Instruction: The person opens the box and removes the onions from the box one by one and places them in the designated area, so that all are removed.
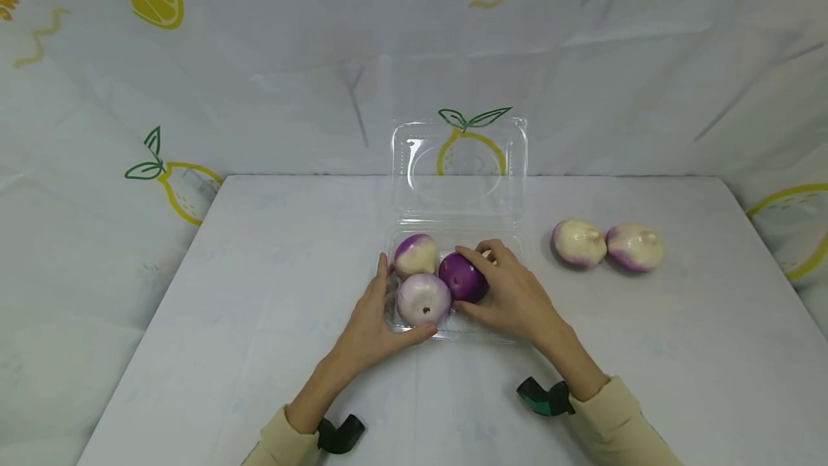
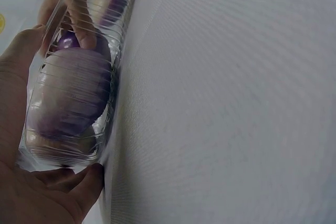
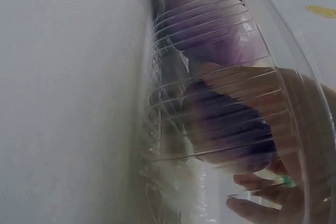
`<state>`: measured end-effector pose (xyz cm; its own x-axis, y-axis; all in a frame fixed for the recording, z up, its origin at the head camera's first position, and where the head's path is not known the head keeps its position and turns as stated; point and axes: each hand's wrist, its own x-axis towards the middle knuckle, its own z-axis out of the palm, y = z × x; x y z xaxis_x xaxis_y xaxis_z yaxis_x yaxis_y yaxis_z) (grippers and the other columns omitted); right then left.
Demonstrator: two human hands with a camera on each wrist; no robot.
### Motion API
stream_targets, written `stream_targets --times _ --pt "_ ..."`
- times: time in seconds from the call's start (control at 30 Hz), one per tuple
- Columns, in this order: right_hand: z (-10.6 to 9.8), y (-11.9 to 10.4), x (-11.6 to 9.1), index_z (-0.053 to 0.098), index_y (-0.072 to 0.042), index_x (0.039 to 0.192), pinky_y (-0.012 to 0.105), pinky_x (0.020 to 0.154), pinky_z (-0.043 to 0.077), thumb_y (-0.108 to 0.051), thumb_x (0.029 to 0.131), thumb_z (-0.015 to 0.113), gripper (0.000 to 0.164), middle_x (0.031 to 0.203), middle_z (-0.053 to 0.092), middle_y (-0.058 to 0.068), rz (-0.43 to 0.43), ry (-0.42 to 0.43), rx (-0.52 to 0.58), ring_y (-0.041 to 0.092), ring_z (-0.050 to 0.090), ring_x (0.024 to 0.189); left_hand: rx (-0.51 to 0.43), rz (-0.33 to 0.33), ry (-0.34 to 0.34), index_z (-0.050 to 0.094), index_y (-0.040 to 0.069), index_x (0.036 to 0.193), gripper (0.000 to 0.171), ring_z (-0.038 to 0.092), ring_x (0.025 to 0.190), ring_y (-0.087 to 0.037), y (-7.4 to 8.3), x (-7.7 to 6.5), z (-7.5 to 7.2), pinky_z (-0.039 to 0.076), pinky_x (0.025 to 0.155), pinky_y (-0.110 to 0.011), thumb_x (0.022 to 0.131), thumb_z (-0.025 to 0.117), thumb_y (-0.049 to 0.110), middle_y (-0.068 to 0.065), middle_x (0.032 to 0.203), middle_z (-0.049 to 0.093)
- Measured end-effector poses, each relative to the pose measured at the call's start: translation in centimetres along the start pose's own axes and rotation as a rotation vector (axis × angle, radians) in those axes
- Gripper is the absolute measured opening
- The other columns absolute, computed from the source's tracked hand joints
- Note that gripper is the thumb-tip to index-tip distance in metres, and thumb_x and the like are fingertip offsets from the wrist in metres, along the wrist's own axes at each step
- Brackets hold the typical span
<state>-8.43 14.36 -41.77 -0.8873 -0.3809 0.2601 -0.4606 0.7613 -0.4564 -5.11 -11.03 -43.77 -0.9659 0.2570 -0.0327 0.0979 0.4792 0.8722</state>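
Note:
A clear plastic clamshell container (image 1: pixel 488 336) lies with its lid standing up at the back. My left hand (image 1: pixel 371 326) holds its front left corner, thumb at the front rim and fingers along the left side. My right hand (image 1: pixel 514 293) grips a dark purple onion (image 1: pixel 461 277) inside it, fingers behind and thumb in front. Left of that sit a purple-and-white onion (image 1: pixel 416 254) and, nearer the front, a pale onion (image 1: pixel 423 299). Through the container's ribbed wall, the right wrist view shows the dark onion (image 3: pixel 226 124) beside the right fingers.
Two more pale onions (image 1: pixel 578 243) (image 1: pixel 635 247) lie side by side on the white table (image 1: pixel 272 257), right of the container. The raised lid (image 1: pixel 459 164) stands close to a lemon-printed white curtain (image 1: pixel 291 92) behind the table.

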Motion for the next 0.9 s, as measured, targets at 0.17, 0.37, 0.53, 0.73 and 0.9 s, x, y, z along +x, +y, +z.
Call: stream_targets --times 0.17,0.37,0.53,0.73,0.9 --pt "0.0 0.0 0.0 0.058 -0.016 0.143 0.047 0.086 0.060 -0.039 0.069 0.095 0.086 0.143 0.056 0.015 -0.026 -0.003 -0.017 0.030 0.065 0.116 -0.008 0.000 0.002 -0.003 0.010 0.165 0.136 0.040 0.151 -0.028 0.0 0.0 0.1 0.038 0.122 -0.048 0.073 0.093 0.038 -0.012 0.169 0.025" --pt "0.2 0.0 -0.1 0.060 -0.015 0.140 0.045 0.087 0.061 -0.039 0.071 0.094 0.081 0.133 0.061 0.008 -0.006 0.007 0.007 0.027 0.066 0.114 -0.006 -0.003 0.003 -0.003 0.011 0.165 0.136 0.040 0.151 -0.029 0.0 -0.1 0.0 0.037 0.122 -0.049 0.073 0.093 0.039 -0.012 0.170 0.025" --pt "0.2 -0.1 -0.2 0.062 -0.015 0.138 0.048 0.087 0.061 -0.039 0.070 0.094 0.079 0.131 0.061 0.009 0.036 0.015 0.053 0.030 0.067 0.111 -0.023 0.003 -0.002 -0.004 0.012 0.165 0.135 0.040 0.151 -0.029 -0.1 -0.1 0.0 0.039 0.121 -0.048 0.074 0.093 0.038 -0.012 0.170 0.024" --pt "-0.4 0.0 -0.2 0.062 -0.010 0.137 0.049 0.093 0.060 -0.031 0.070 0.095 0.078 0.130 0.060 0.013 0.037 0.042 0.128 0.032 0.065 0.114 -0.008 0.023 0.001 -0.005 0.012 0.165 0.135 0.040 0.151 -0.030 -0.3 0.0 0.0 0.040 0.120 -0.049 0.075 0.092 0.040 -0.013 0.170 0.023" --pt "-1.1 0.0 -0.3 0.061 -0.008 0.138 0.048 0.097 0.059 -0.026 0.073 0.094 0.075 0.131 0.059 0.013 0.003 0.069 0.185 0.031 0.064 0.117 0.024 0.055 0.010 -0.004 0.010 0.165 0.135 0.040 0.150 -0.032 -0.4 0.0 0.0 0.041 0.119 -0.052 0.075 0.090 0.045 -0.014 0.170 0.024"
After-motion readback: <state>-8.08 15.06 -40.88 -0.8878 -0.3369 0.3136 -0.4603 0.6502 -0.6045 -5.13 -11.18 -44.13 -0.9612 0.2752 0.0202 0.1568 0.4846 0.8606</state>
